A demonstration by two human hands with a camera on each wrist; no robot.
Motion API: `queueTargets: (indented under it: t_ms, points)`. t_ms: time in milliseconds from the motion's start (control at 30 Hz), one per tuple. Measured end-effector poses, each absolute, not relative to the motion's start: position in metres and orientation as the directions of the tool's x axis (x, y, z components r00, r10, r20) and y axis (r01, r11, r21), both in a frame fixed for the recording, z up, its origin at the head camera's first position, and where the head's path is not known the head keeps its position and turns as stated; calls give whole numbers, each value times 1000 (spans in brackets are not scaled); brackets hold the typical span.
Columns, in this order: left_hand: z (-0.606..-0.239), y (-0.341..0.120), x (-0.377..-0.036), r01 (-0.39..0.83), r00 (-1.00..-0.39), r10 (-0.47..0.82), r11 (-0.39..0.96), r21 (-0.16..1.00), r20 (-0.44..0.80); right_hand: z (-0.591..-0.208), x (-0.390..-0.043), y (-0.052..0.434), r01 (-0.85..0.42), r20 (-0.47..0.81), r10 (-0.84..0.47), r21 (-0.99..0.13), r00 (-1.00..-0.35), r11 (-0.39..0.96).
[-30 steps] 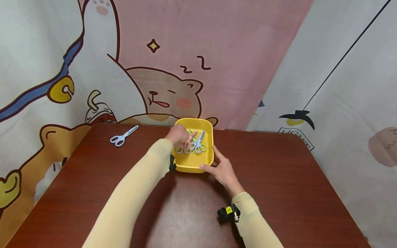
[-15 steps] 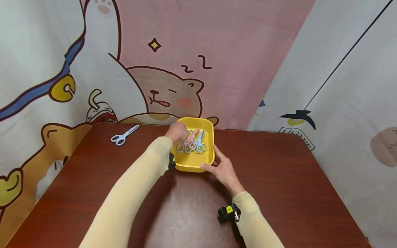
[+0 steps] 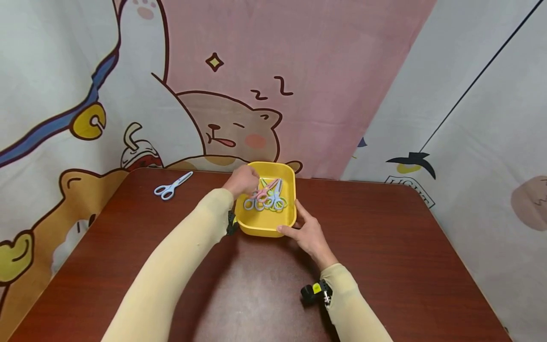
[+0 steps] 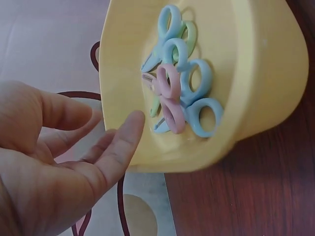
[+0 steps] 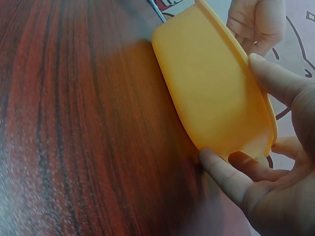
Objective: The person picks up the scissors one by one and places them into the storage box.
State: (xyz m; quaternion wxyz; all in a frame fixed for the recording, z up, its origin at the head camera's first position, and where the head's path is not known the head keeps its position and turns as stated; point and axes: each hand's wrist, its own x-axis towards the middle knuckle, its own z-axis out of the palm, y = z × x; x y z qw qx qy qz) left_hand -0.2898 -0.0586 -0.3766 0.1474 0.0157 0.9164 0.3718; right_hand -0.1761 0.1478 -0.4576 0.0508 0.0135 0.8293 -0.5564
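A yellow plastic tray (image 3: 264, 223) contains a small pile of children's scissors. Pink scissors (image 4: 170, 98) lie on top, partly over blue scissors (image 4: 184, 93); another blue pair (image 4: 161, 46) is beside them, and green scissors (image 4: 192, 42) show underneath. At the tray's upper left rim is my left hand (image 3: 242, 179); in the left wrist view its fingers are loosely bent, apart from the scissors, with nothing between them. My right hand (image 3: 311, 237) grips the near right corner of the tray, thumb on the rim and fingers against the outer wall.
Light-blue scissors (image 3: 173, 185) lie by themselves at the back left of the brown table (image 3: 376, 247). Behind the table's far edge hangs a cartoon-printed cloth (image 3: 320, 85). Each wrist wears a small black camera (image 3: 312, 293).
My left hand has let go of the pink scissors, which now rest on the pile, and has drawn back left to the tray's rim. The right hand keeps its grip.
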Motion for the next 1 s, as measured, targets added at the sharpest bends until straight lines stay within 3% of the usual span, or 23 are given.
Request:
queueTargets:
  t_ms: [1000]
  points:
    - [-374,-86,-281,118,-940,320,634,764,-120,-457,-177,147,115,-136,-27,-915,-990,386]
